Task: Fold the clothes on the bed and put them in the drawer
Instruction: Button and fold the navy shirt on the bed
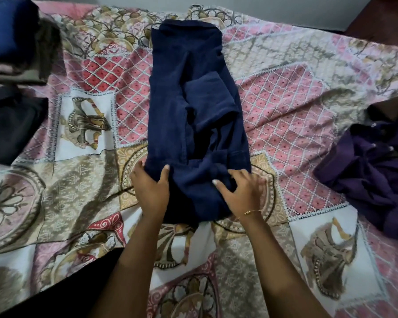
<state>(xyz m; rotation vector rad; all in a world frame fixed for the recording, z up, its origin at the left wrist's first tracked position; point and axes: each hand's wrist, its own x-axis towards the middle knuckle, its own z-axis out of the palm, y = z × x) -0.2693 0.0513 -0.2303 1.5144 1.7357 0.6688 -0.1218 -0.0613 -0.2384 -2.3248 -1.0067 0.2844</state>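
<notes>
Both hands gripped the near hem of the navy-blue cotton shirt (pixel 193 106): the left hand (pixel 151 191) pinched its left corner, the right hand (pixel 239 191) curled over bunched cloth. The shirt stretched away from them on the patterned quilted bed (pixel 285 106), sides folded in. The lengthwise fold seemed next, needing both corners lifted evenly toward the collar.

shirt (pixel 193 106) lies mid-bed (pixel 285 92); crumpled garment (pixel 372 166) to its right, stacked clothes (pixel 12 42) far left.
</notes>
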